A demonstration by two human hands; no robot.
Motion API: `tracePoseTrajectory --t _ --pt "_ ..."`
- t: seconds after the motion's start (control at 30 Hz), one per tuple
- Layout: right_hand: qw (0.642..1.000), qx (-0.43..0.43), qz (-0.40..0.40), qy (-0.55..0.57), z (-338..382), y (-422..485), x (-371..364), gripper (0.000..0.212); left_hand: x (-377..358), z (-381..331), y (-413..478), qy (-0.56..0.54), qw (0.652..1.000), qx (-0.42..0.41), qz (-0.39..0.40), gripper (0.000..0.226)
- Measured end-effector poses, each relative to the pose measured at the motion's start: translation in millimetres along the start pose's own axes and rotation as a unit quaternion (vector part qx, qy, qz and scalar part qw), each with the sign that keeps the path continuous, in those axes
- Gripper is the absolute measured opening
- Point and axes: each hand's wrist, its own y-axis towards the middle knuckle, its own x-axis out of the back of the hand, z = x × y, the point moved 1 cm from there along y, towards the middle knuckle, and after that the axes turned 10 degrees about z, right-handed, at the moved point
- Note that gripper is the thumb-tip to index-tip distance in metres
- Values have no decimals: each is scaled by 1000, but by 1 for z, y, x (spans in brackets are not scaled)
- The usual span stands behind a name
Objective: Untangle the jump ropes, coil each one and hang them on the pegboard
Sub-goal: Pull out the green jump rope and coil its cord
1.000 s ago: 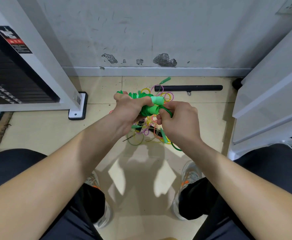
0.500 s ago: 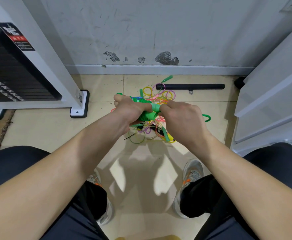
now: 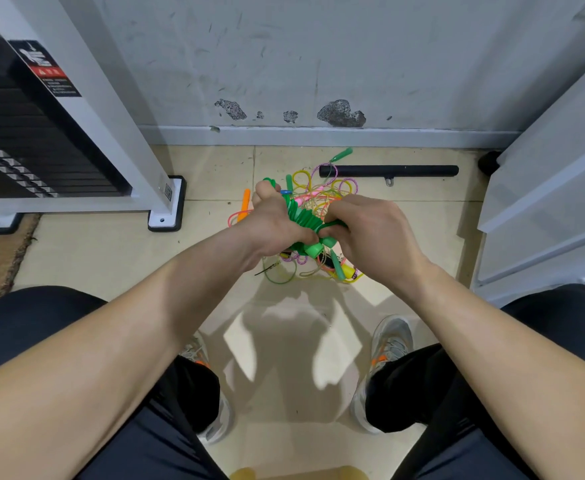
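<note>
Left hand (image 3: 273,223) gripped the green rope (image 3: 301,220) bundle; right hand (image 3: 370,226) pinched its cord, apparently wrapping it, above the floor (image 3: 111,258). One coil nearly done. Other ropes (image 3: 322,192) lay tangled below. Nothing hung, pegboard unseen.

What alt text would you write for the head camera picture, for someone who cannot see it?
Looking down from the wearer's head, a person's left hand grips a coiled green jump rope while the right hand holds its cord close to the coil. Beyond the hands, a tangle of coloured ropes lies on the tiled floor, with a black bar near the wall.
</note>
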Motion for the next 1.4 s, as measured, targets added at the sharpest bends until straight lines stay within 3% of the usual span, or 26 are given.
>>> tracePoseTrajectory --t 0.17,0.27,0.53,0.67,0.8,0.9,1.0,1.1,1.2,1.27,1.37,1.4 --pt "998 -46 34 -20 -3 0 9 23 10 -4 -7 16 996 2 88 107" --pt "993 -96 63 12 -7 5 19 37 16 -10 -8 8 993 9 120 106" --pt "989 -61 103 85 -11 10 16 55 23 -17 -17 120 970 -1 212 87" --pt "997 -62 22 33 -10 9 20 81 27 -17 -18 102 972 -23 210 90" --pt "984 -132 -102 -64 -5 6 22 96 27 -16 -15 53 988 -43 138 93" --pt "972 -168 -107 -123 0 6 23 87 28 -18 -12 56 993 -47 93 94" --pt "976 -153 -17 -156 3 9 18 64 22 -17 -13 55 995 -44 72 95" --pt "972 -207 115 -15 2 6 11 42 16 -11 -13 62 996 -34 55 99" --pt "954 -180 171 166 5 4 -1 17 14 -9 -12 60 997 -32 45 100" --pt "941 -151 184 241 8 6 -6 23 13 -9 -13 58 997 -36 46 100" --pt "918 -183 165 310 16 8 -4 19 8 -10 -16 56 996 -44 54 92" --pt "919 -193 154 306 17 9 -5 27 5 -10 -17 61 995 -48 58 88"
